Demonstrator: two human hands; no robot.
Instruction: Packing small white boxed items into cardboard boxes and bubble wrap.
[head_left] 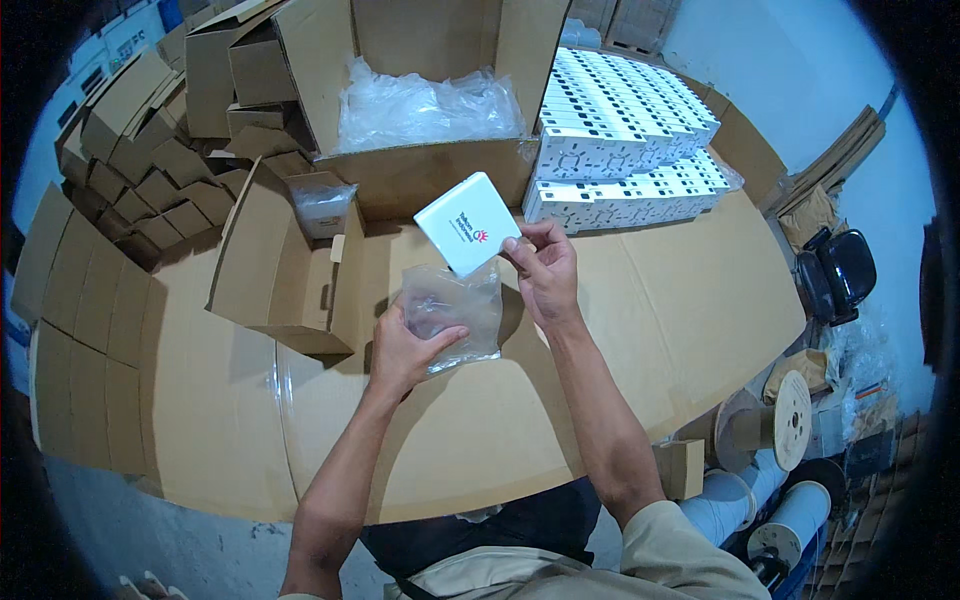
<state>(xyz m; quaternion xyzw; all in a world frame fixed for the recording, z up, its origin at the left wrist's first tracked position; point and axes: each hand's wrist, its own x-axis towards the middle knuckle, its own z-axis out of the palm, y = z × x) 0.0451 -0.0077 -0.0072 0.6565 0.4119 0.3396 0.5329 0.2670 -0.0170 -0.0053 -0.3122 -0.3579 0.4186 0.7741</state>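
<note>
Between my hands is a flat white square box (468, 222) with a small printed mark, held tilted above the table. My right hand (545, 268) pinches its right corner between thumb and fingers. Just below it, my left hand (405, 350) grips a clear plastic bag (455, 310), its thumb across the front and the other fingers hidden behind. The white box's lower corner is at the bag's upper edge; I cannot tell whether it is inside. Left of my hands stands an open cardboard carton (285, 270) with a plastic-wrapped item (325, 205) in it.
A large open carton (430, 170) holding clear plastic bags (430, 105) stands at the back. Stacked white panels (625, 140) fill the back right. Folded cartons (140, 150) pile up at the left. Cable spools (790, 420) and a black chair (838, 270) are beyond the cardboard-covered table's (680, 310) right edge.
</note>
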